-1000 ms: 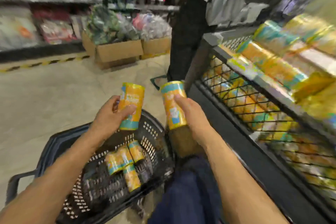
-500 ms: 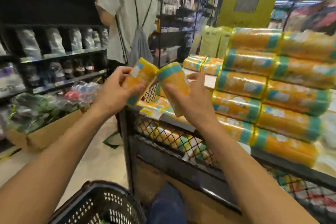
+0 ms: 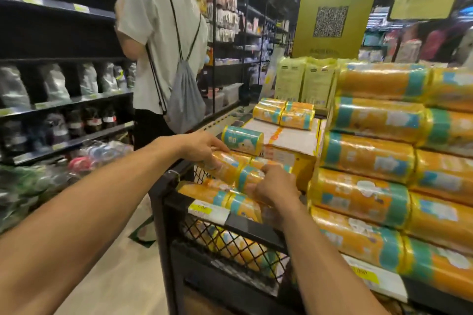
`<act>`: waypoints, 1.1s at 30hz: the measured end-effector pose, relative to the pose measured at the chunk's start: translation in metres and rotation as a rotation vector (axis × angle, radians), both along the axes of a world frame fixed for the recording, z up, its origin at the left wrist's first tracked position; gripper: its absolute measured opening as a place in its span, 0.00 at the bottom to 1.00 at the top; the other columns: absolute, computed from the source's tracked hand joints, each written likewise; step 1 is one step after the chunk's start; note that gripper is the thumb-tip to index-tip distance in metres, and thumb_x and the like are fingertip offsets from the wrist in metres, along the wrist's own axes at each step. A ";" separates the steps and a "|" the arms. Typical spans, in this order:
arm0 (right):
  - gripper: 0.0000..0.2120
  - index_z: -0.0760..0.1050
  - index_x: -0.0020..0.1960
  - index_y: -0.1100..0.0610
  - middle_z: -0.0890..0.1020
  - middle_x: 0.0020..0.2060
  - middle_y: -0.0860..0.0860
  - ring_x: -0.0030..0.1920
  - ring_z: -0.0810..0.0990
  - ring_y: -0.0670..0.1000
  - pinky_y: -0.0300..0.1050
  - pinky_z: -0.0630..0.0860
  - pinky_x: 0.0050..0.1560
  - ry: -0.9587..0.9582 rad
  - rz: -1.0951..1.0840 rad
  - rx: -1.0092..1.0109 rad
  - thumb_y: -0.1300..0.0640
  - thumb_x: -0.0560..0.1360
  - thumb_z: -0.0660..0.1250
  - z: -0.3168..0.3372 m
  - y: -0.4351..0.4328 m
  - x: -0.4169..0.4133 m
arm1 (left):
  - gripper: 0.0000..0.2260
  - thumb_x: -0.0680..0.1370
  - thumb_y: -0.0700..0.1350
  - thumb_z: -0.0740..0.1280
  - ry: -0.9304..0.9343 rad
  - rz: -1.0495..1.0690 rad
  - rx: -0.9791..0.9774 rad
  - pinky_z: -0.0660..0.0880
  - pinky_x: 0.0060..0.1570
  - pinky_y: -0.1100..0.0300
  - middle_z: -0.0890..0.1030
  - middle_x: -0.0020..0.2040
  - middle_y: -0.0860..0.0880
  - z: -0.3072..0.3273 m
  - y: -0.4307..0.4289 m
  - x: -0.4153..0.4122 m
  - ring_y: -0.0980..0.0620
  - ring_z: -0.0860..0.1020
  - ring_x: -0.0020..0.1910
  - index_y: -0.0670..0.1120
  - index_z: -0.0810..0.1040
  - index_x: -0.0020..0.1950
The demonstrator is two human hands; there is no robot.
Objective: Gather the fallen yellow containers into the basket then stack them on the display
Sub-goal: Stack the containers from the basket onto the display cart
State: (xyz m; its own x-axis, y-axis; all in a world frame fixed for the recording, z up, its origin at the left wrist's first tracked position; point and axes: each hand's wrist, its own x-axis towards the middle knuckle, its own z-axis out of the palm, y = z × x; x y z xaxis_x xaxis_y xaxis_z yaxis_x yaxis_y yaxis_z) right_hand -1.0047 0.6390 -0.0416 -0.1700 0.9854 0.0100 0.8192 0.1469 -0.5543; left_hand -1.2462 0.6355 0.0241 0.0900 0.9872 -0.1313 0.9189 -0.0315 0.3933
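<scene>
My left hand [image 3: 202,147] grips a yellow container [image 3: 225,167] lying on its side at the left corner of the display [image 3: 245,225]. My right hand [image 3: 275,186] grips a second yellow container [image 3: 252,176] with a teal band, end to end with the first. Both containers rest on a lower row of the same containers [image 3: 217,195]. One more container [image 3: 242,137] lies just behind them. The basket is out of view.
Tall stacks of wrapped yellow containers [image 3: 384,161] fill the display to the right. A person with a grey drawstring bag [image 3: 184,100] stands in the aisle just behind the display's left corner. Dark shelves [image 3: 64,100] line the left side. Light floor [image 3: 115,276] lies below.
Both hands have moved forward and down from mid-air and laid the two containers sideways on the lower row at the display's corner. The view rose, and the basket dropped out of sight.
</scene>
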 end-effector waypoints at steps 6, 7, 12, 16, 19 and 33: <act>0.10 0.79 0.54 0.45 0.79 0.61 0.54 0.70 0.69 0.63 0.57 0.70 0.60 -0.075 -0.025 -0.083 0.57 0.74 0.70 -0.011 0.008 -0.007 | 0.20 0.75 0.49 0.75 0.130 -0.099 -0.063 0.73 0.60 0.53 0.75 0.61 0.59 -0.010 0.006 0.013 0.54 0.74 0.60 0.65 0.78 0.64; 0.12 0.79 0.54 0.46 0.79 0.61 0.55 0.69 0.69 0.64 0.59 0.71 0.63 -0.043 -0.045 -0.090 0.61 0.75 0.67 -0.011 0.008 -0.007 | 0.20 0.75 0.50 0.75 0.113 -0.102 -0.084 0.75 0.60 0.51 0.75 0.60 0.60 -0.018 0.004 0.014 0.54 0.75 0.60 0.68 0.77 0.62; 0.09 0.77 0.52 0.49 0.78 0.65 0.58 0.71 0.67 0.65 0.64 0.68 0.69 0.089 -0.142 -0.058 0.51 0.84 0.58 -0.014 0.001 -0.005 | 0.18 0.76 0.56 0.73 0.019 -0.030 -0.110 0.73 0.66 0.44 0.76 0.63 0.58 -0.049 -0.003 0.010 0.53 0.77 0.59 0.79 0.72 0.53; 0.29 0.78 0.66 0.55 0.78 0.66 0.60 0.71 0.69 0.65 0.64 0.69 0.69 0.150 -0.172 -0.065 0.37 0.84 0.49 -0.016 0.000 -0.006 | 0.20 0.77 0.51 0.73 0.070 -0.046 -0.119 0.74 0.66 0.45 0.77 0.62 0.57 -0.039 -0.006 0.015 0.53 0.76 0.59 0.67 0.76 0.67; 0.26 0.81 0.62 0.50 0.81 0.61 0.56 0.66 0.75 0.62 0.56 0.71 0.60 0.140 -0.144 -0.060 0.36 0.82 0.53 -0.013 -0.004 -0.006 | 0.25 0.75 0.53 0.76 0.188 -0.020 -0.079 0.74 0.65 0.47 0.75 0.63 0.57 -0.031 -0.007 0.012 0.52 0.75 0.59 0.64 0.75 0.71; 0.17 0.78 0.64 0.50 0.81 0.59 0.51 0.65 0.76 0.60 0.66 0.66 0.70 0.034 -0.011 0.389 0.46 0.77 0.68 0.012 -0.037 -0.011 | 0.06 0.81 0.50 0.69 -0.367 0.383 0.616 0.78 0.53 0.58 0.84 0.51 0.58 -0.034 -0.135 0.009 0.60 0.81 0.52 0.56 0.83 0.55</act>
